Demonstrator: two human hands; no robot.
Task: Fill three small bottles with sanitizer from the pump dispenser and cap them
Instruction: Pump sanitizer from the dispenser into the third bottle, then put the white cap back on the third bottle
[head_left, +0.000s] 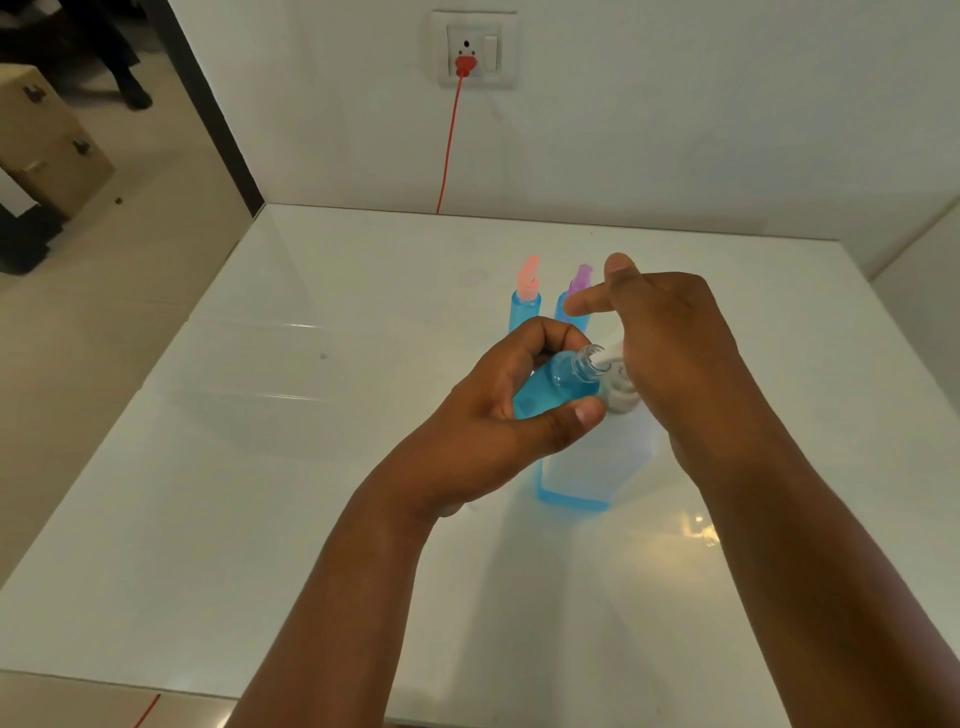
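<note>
My left hand grips a small clear bottle of blue liquid, tilted, with its open neck held against the white pump nozzle. On top of the pump head rests my right hand, its index finger and thumb lifted. The pump dispenser stands on the white table, nearly empty, with a thin blue layer at its base. Behind it stand two small blue-filled bottles, one with a pink cap, one with a purple cap.
The white table meets a white wall at the back. A red cord runs down from a wall socket to the table's far edge. The floor and cardboard boxes lie to the left.
</note>
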